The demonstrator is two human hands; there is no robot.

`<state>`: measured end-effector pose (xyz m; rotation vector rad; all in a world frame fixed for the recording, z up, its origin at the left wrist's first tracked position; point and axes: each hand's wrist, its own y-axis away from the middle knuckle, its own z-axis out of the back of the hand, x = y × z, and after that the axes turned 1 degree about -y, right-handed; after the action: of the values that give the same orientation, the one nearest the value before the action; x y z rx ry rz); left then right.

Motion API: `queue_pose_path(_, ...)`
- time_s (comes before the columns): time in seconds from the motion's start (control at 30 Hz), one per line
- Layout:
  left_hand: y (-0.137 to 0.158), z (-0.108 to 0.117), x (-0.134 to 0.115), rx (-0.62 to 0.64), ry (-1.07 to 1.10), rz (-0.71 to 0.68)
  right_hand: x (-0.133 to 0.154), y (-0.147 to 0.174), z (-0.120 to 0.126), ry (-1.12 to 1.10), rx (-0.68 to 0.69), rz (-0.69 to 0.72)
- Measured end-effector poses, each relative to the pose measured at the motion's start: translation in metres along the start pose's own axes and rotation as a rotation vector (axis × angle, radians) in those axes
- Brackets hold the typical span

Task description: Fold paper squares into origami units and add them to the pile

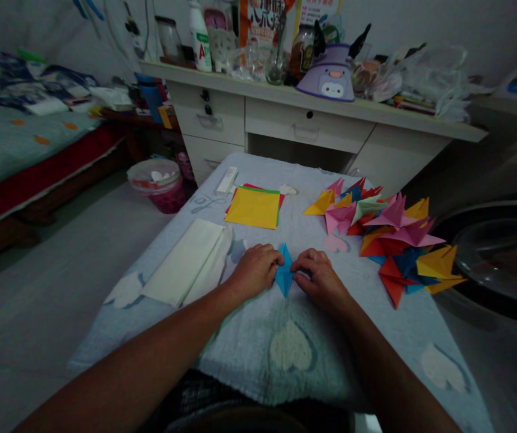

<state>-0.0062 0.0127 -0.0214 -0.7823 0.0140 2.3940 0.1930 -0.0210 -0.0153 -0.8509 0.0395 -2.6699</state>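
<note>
A piece of blue origami paper [284, 273], folded into a narrow diamond, lies on the cloth-covered table between my two hands. My left hand [261, 267] pinches its left edge with thumb and fingers together. On the other side, my right hand [315, 273] has its thumb and fingertips closed at the right edge of the paper. Beyond my hands sits a stack of square paper sheets [253, 207], yellow on top with green and red edges showing. To the right is a heap of folded paper cranes [394, 213] in pink, red, yellow, blue and pale green.
A folded white paper packet [186, 258] lies left of my hands, with scissors [207, 204] and a small white box [227, 180] beyond it. A cluttered desk [285, 93] stands behind the table. A bucket [162, 186] sits on the floor, and a washing machine [502, 258] is at right.
</note>
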Motion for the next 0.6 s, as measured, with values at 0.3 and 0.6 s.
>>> queue_pose_path(0.3, 0.002, 0.009, -0.005, 0.036, -0.05, -0.019, -0.004, -0.003, -0.006, -0.034, -0.059, -0.054)
queue_pose_path(0.6, 0.0, 0.002, -0.003, -0.035, -0.023, 0.103, 0.004, -0.008, -0.013, 0.12, -0.136, -0.195)
